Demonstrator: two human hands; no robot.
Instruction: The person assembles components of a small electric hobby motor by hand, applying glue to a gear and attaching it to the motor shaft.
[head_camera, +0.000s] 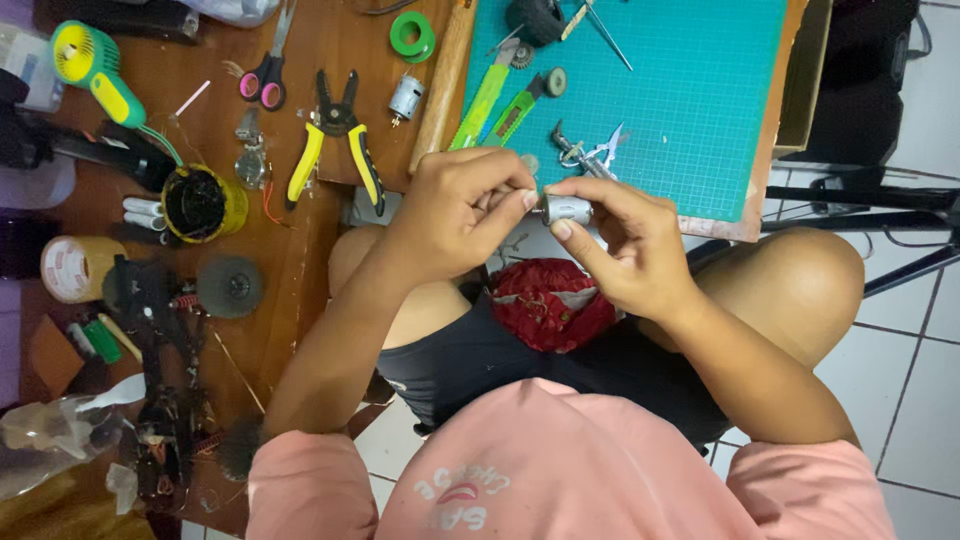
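Left hand: the left hand (455, 205) is pinching, with thumb and forefinger, the left end of a small silver cylindrical metal motor (566, 209); what it is gripping there is too small to tell.
Right hand: the right hand (625, 245) is grasping the motor's body between thumb and fingers, holding it level.
Motor: it is hanging in the air between both hands, above the person's lap and just in front of the near edge of the green gridded cutting mat (690, 90).
Lap: a crumpled red cloth (548, 303) is lying on the dark shorts, just below the hands.
Mat: two green utility knives (495, 100) are lying side by side at its left edge, with small grey gears beside them and a small metal tool (590, 152) lying just behind the hands.
Desk: the brown wooden desk (300, 250) is carrying yellow-handled wire strippers (335, 140), pink-handled scissors (265, 80), a second small silver motor (405, 97), a green tape ring (412, 35), a yellow cup (203, 203) with dark contents and a roll of tan packing tape (72, 268).
Far left: a yellow and green handheld fan (95, 70) is lying near the desk's far corner.
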